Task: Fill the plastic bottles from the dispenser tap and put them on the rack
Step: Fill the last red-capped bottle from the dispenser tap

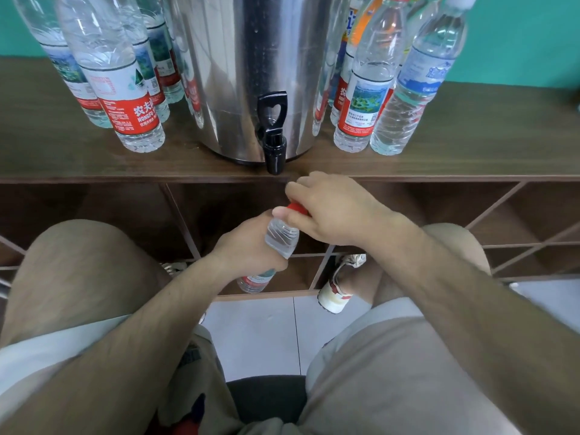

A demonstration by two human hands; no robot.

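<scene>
A clear plastic bottle with a red cap is held tilted below the shelf edge, in front of the rack's cubbies. My left hand grips its body. My right hand pinches the red cap from the right. The steel dispenser stands on the shelf top above, and its black tap hangs over the edge just above my hands. The bottle's lower part with its red label shows beneath my left hand.
Several labelled bottles stand left of the dispenser and several more to its right. The brown wooden rack has diagonal cubbies below. My knees flank the hands; a shoe rests on the tiled floor.
</scene>
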